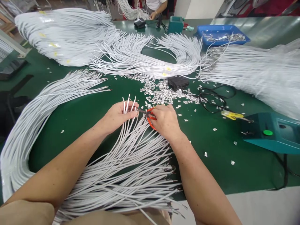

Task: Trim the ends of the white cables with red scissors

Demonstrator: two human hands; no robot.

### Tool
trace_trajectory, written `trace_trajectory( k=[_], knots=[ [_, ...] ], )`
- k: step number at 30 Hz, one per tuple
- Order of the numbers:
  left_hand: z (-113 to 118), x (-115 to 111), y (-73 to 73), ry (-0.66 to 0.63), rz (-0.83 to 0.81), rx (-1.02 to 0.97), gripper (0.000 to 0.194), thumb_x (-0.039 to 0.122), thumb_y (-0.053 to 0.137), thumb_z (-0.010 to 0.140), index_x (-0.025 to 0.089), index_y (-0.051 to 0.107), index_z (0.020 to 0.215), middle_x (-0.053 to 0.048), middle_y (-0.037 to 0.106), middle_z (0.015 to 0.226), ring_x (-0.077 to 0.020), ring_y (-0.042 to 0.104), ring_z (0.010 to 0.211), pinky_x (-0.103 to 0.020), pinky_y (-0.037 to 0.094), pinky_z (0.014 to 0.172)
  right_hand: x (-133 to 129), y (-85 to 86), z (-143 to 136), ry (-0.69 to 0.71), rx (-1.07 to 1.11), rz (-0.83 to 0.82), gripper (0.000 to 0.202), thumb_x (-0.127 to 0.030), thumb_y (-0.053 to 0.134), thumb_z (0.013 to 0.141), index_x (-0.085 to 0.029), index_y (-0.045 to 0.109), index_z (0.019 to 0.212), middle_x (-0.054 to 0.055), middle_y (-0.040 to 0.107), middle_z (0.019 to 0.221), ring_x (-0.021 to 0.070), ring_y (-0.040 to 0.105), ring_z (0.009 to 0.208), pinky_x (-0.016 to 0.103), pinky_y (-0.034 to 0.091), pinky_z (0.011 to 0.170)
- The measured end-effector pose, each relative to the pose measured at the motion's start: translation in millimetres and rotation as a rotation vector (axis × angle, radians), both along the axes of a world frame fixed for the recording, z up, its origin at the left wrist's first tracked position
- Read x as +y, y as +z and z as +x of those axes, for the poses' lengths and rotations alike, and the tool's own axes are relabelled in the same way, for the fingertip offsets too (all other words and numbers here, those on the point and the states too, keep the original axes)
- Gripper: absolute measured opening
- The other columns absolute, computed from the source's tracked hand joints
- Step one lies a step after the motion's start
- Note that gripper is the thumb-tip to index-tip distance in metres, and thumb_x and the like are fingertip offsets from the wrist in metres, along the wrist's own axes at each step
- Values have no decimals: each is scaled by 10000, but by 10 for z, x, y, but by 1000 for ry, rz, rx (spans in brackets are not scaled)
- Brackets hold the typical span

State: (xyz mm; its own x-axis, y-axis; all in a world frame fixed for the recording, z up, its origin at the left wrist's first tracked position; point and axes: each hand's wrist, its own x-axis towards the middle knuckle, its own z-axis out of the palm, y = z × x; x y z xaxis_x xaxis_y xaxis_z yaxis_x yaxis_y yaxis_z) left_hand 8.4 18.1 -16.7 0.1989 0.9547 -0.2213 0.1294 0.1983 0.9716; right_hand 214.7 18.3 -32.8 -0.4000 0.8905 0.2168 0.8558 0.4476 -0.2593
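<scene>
My left hand (118, 115) is closed round several white cables (126, 105), their ends sticking up past the fingers. Orange-handled pliers (151, 117) sit in my closed right hand (166, 120). The pliers' jaws reach the left fingertips, at the end of one cable; what lies between the jaws is too small to make out. Below both hands spreads a large bundle of white cables (122, 175), with dark, stripped-looking ends toward the right. Just beyond the hands lies a scatter of small silvery pieces (161, 92).
More white cable bundles lie at the left (21, 131), back and right. A black block (178, 82) rests among the silvery pieces. A blue tray (223, 26) stands behind. On the right are yellow-handled cutters (232, 115) and a teal machine (272, 131). Another person's hand (153, 15) shows at the back.
</scene>
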Motion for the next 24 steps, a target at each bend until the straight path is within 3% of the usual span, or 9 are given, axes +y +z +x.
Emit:
trace_trajectory(
  k=[16, 24],
  knots=[
    [6, -2, 99, -2, 21, 159, 441, 387, 781, 689, 146, 665, 1040, -52, 675, 963, -166, 619, 816, -324, 476, 830, -31, 93, -35, 4, -229, 8, 271, -111, 458, 887, -154, 629, 682, 60, 605, 670, 183, 505, 659, 332, 229, 656],
    [-5, 13, 92, 17, 11, 163, 422, 372, 781, 687, 152, 678, 1032, -53, 687, 956, -177, 635, 832, -330, 482, 841, -59, 118, -73, -29, -249, -22, 237, -29, 502, 802, -155, 604, 629, 53, 593, 640, 164, 484, 616, 323, 230, 630]
  ],
)
